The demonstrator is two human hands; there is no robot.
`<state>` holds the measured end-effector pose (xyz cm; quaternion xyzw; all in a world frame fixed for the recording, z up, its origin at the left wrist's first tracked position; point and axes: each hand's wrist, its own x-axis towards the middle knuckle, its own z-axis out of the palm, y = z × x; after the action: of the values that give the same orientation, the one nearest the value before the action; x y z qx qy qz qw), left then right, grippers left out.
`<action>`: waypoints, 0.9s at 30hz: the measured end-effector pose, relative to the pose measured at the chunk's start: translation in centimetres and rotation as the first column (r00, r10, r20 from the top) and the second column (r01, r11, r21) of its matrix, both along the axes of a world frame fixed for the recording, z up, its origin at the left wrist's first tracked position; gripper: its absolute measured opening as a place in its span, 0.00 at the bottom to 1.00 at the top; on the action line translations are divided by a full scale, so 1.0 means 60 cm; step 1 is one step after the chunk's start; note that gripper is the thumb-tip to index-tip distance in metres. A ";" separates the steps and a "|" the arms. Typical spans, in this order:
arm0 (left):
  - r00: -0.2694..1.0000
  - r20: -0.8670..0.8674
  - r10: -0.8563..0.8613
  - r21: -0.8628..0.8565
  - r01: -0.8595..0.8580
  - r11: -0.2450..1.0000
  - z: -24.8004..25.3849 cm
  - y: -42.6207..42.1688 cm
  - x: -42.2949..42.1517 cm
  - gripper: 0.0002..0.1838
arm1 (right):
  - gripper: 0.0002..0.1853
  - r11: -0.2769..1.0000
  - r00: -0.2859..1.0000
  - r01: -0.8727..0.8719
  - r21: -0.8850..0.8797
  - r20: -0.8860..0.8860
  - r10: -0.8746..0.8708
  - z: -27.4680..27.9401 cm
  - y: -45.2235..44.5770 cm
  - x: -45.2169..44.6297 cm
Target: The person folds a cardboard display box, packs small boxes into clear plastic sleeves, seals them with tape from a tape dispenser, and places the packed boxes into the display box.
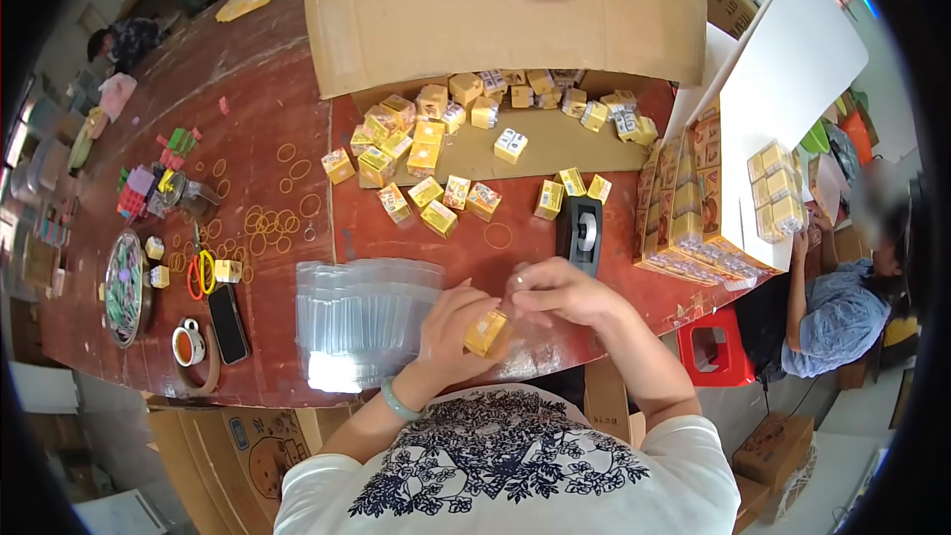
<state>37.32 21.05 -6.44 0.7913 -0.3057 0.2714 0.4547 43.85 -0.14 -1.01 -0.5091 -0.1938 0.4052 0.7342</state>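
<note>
My left hand (456, 327) is wrapped round a small yellow box (485, 333) near the table's front edge. Close on its right, my right hand (557, 294) has its fingers pinched together; what they hold, if anything, is too small to make out. Clear plastic sleeves (362, 312) lie in a fanned stack left of my left hand. A black tape dispenser (580, 236) stands just beyond my right hand. More small yellow boxes (439, 218) are scattered farther back, in front of an open cardboard carton (495, 15).
Rubber bands (269, 228), scissors (202, 272), a phone (228, 324), a cup (188, 345) and a metal tray (126, 287) are on the left. A box display (693, 198) stands right, near a red stool (715, 349) and a seated person (837, 317).
</note>
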 end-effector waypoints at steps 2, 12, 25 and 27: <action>0.996 -0.064 0.065 -0.037 -0.067 0.997 -0.002 0.001 -0.004 0.38 | 0.07 0.975 0.966 -0.171 0.143 -0.171 0.195 -0.050 0.019 0.028; 0.907 -0.340 0.247 -0.118 -0.302 0.946 -0.013 0.036 -0.012 0.39 | 0.17 0.193 0.404 0.904 -0.382 0.910 -0.092 -0.153 0.109 0.441; 0.897 -0.384 0.219 -0.090 -0.272 0.958 -0.032 0.051 -0.007 0.39 | 0.29 0.340 0.449 0.822 -0.457 0.887 0.107 -0.182 0.075 0.429; 0.900 -0.376 0.221 -0.086 -0.272 0.959 -0.029 0.049 -0.004 0.38 | 0.29 0.405 0.340 0.846 -0.346 0.936 0.089 -0.157 0.072 0.402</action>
<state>37.08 23.99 -8.15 0.8270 -0.0945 0.1965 0.5182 67.98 4.17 -10.44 -0.9427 -0.1649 -0.0987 0.2728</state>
